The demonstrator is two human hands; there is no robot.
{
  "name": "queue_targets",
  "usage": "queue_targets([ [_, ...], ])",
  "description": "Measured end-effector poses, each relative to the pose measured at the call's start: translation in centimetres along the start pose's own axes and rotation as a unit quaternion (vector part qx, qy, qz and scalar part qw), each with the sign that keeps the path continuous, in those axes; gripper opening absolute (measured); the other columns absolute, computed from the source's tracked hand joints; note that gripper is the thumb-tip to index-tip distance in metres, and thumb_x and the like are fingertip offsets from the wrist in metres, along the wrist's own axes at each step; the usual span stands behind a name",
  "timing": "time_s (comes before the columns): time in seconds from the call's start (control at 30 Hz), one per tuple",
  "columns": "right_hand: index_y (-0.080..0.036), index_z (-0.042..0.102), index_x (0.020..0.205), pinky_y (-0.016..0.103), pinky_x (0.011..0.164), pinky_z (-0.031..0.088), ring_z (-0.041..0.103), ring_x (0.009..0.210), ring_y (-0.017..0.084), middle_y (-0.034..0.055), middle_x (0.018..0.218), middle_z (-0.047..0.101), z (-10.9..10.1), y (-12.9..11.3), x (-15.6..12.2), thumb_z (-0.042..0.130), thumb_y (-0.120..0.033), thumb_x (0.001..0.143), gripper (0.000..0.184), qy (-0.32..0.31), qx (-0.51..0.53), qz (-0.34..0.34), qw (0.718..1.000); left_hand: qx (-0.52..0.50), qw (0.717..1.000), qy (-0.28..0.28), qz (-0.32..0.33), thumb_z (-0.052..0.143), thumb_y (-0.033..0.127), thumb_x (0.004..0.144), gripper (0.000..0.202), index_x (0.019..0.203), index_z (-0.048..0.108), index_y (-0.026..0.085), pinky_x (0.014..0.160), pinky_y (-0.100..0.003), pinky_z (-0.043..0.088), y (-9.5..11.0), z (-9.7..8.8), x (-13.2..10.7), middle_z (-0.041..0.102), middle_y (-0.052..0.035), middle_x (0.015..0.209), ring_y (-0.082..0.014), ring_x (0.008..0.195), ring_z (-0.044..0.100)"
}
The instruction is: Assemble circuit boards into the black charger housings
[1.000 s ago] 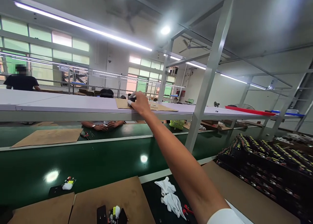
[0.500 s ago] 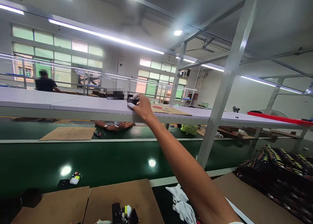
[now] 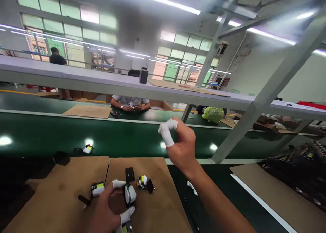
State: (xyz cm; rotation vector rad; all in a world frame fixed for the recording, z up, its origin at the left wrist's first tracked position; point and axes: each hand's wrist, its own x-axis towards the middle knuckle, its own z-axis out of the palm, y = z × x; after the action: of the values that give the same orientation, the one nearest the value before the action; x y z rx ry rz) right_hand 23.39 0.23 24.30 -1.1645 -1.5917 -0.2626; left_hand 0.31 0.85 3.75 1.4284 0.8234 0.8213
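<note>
My right hand (image 3: 182,146) is raised above the green surface, white covers on thumb and forefinger. Those fingertips press together, with nothing visible between them. Low over the brown cardboard (image 3: 150,209), my left hand (image 3: 108,205) has its covered thumb and forefinger around a black-and-white rounded part (image 3: 130,194). A flat black piece (image 3: 129,174) lies just beyond that part. To its right is a small circuit board assembly (image 3: 142,182) with yellow and white pieces. Another such assembly (image 3: 97,189) sits left of my left hand. A small black box (image 3: 143,76) stands upright on the raised white shelf.
The shelf's metal post (image 3: 257,107) slants up at right. Dark stacked parts (image 3: 300,168) fill the right side. Across the green table (image 3: 137,138), a person's hands (image 3: 132,107) rest near pliers (image 3: 114,113). A green fan (image 3: 213,114) stands beyond.
My right hand has let go of the black box on the shelf and come down toward me. The view has tipped downward, and my left hand has come into sight at the rounded part.
</note>
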Motion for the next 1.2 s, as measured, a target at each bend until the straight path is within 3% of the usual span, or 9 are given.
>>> queue_targets([
  [0.07, -0.026, 0.062, 0.066, 0.032, 0.057, 0.042, 0.052, 0.054, 0.015, -0.0043, 0.06, 0.056, -0.4, -0.1, -7.5, 0.075, -0.042, 0.109, 0.048, -0.101, 0.033, 0.036, 0.994, 0.001, 0.999, 0.008, 0.048, 0.1, 0.051, 0.073, 0.06, 0.118, 0.069, 0.026, 0.108, -0.053, 0.071, -0.8, -0.1, -0.1, 0.085, -0.0079, 0.11, -0.0346, 0.107, 0.086],
  [0.1, -0.025, 0.066, 0.068, 0.03, 0.056, 0.044, 0.057, 0.055, 0.014, -0.0044, 0.062, 0.061, -0.3, -0.1, -10.7, 0.078, -0.038, 0.107, 0.043, -0.158, 0.056, 0.065, 0.984, -0.003, 0.998, -0.002, 0.062, 0.099, 0.046, 0.076, 0.056, 0.118, 0.07, 0.025, 0.104, -0.048, 0.072, -1.0, -0.1, -0.1, 0.085, -0.0072, 0.108, -0.0311, 0.102, 0.086],
  [0.17, -0.028, 0.083, 0.102, 0.031, 0.069, 0.055, 0.073, 0.077, 0.019, 0.001, 0.094, 0.079, 0.5, 0.5, -15.9, 0.091, -0.04, 0.096, 0.016, -0.237, 0.11, 0.161, 0.952, -0.025, 0.996, 0.001, 0.082, 0.098, 0.038, 0.075, 0.051, 0.116, 0.072, 0.023, 0.095, -0.04, 0.073, -1.0, -0.1, -0.3, 0.085, -0.0063, 0.107, -0.0275, 0.096, 0.085],
  [0.27, -0.034, 0.079, 0.141, 0.037, 0.09, 0.061, 0.074, 0.105, 0.027, 0.0082, 0.129, 0.077, 2.2, 1.7, -19.9, 0.106, -0.051, 0.079, 0.07, -0.251, 0.212, 0.245, 0.912, -0.02, 0.995, -0.049, 0.084, 0.093, 0.026, 0.079, 0.042, 0.116, 0.074, 0.025, 0.082, -0.032, 0.072, -0.8, 0.0, -0.7, 0.082, -0.0021, 0.097, -0.0227, 0.086, 0.083],
  [0.5, -0.035, 0.085, 0.126, 0.043, 0.1, 0.061, 0.074, 0.106, 0.03, 0.0061, 0.118, 0.079, 3.0, 2.8, -20.9, 0.115, -0.045, 0.067, 0.068, -0.207, 0.326, 0.27, 0.882, 0.08, 0.984, -0.076, 0.139, 0.087, 0.016, 0.077, 0.052, 0.127, 0.074, 0.025, 0.086, -0.03, 0.069, -1.7, 0.3, -1.5, 0.078, -0.0039, 0.11, -0.0208, 0.093, 0.079],
  [0.8, -0.041, 0.082, 0.137, 0.048, 0.082, 0.07, 0.081, 0.094, 0.034, 0.0082, 0.112, 0.084, 1.7, 2.0, -21.9, 0.118, -0.035, 0.057, 0.087, -0.178, 0.279, 0.21, 0.92, 0.164, 0.956, -0.073, 0.232, 0.088, 0.014, 0.083, 0.052, 0.132, 0.077, 0.029, 0.076, -0.026, 0.063, -0.9, -0.4, -1.6, 0.076, -0.0033, 0.107, -0.0194, 0.088, 0.074],
  [0.93, -0.037, 0.082, 0.133, 0.054, 0.09, 0.07, 0.083, 0.096, 0.036, 0.0095, 0.115, 0.085, 1.4, 2.0, -21.8, 0.115, -0.033, 0.066, 0.074, -0.131, 0.374, 0.29, 0.871, 0.167, 0.962, -0.081, 0.202, 0.086, 0.013, 0.084, 0.048, 0.129, 0.078, 0.029, 0.08, -0.024, 0.064, -1.0, -0.3, -1.5, 0.078, -0.0028, 0.11, -0.0188, 0.093, 0.077],
  [1.07, -0.035, 0.082, 0.131, 0.06, 0.085, 0.069, 0.08, 0.08, 0.035, 0.0067, 0.093, 0.083, 1.1, 2.0, -21.6, 0.109, -0.038, 0.074, 0.064, -0.118, 0.45, 0.347, 0.814, 0.122, 0.972, -0.076, 0.185, 0.092, 0.017, 0.083, 0.049, 0.129, 0.079, 0.029, 0.082, -0.025, 0.067, -0.6, -0.3, -1.3, 0.081, -0.0035, 0.113, -0.0206, 0.097, 0.081],
  [1.2, -0.037, 0.087, 0.127, 0.055, 0.085, 0.069, 0.081, 0.097, 0.038, 0.0083, 0.109, 0.084, 0.8, 1.7, -21.3, 0.115, -0.035, 0.062, 0.071, -0.154, 0.414, 0.35, 0.826, 0.111, 0.973, -0.078, 0.188, 0.094, 0.016, 0.083, 0.054, 0.133, 0.079, 0.03, 0.087, -0.027, 0.069, -0.8, -0.5, -1.6, 0.081, -0.0047, 0.117, -0.0234, 0.104, 0.083],
])
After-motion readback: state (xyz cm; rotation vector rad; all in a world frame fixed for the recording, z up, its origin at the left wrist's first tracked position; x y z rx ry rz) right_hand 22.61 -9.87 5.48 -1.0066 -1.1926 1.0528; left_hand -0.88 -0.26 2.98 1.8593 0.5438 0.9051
